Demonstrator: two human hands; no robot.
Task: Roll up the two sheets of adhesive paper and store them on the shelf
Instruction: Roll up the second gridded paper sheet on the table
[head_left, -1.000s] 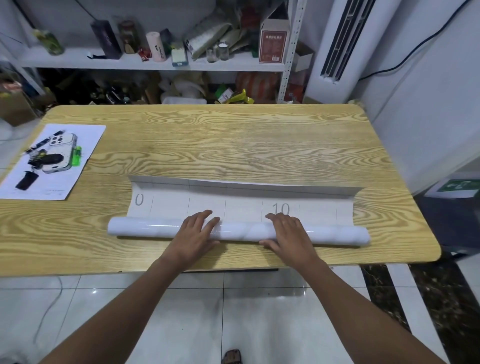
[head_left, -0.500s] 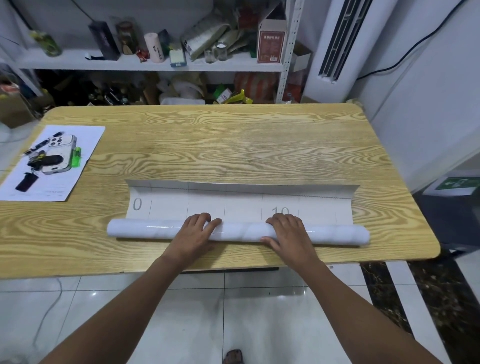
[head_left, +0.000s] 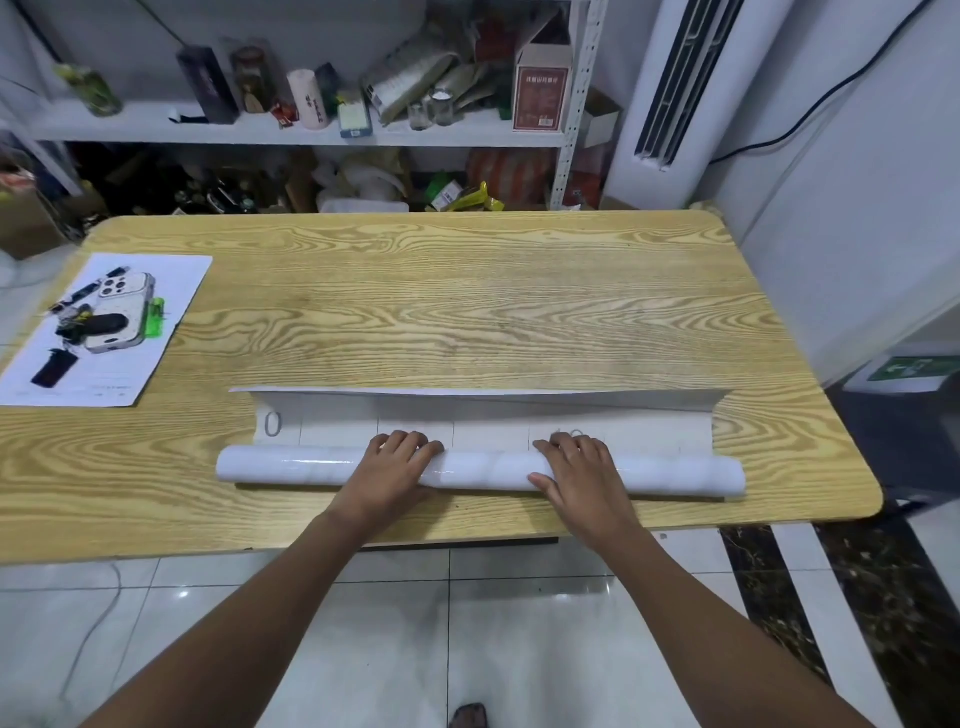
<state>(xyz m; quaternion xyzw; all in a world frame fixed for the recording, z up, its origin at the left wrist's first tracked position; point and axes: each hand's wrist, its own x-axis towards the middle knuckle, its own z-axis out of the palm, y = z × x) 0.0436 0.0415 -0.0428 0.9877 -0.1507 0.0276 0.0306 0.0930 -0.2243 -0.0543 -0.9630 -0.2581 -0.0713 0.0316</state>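
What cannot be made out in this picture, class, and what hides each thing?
Head view:
Printed number beside the right hand: partly covered by its fingers.
A second sheet: possibly inside the roll, unseen.
Writing on the red box on the shelf: too small.

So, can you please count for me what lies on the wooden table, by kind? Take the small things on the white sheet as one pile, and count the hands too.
Adhesive paper, partly rolled: 1
White sheet: 1
Pile of small things with a phone in it: 1
Hands holding the roll: 2 (left hand, right hand)
Total: 5
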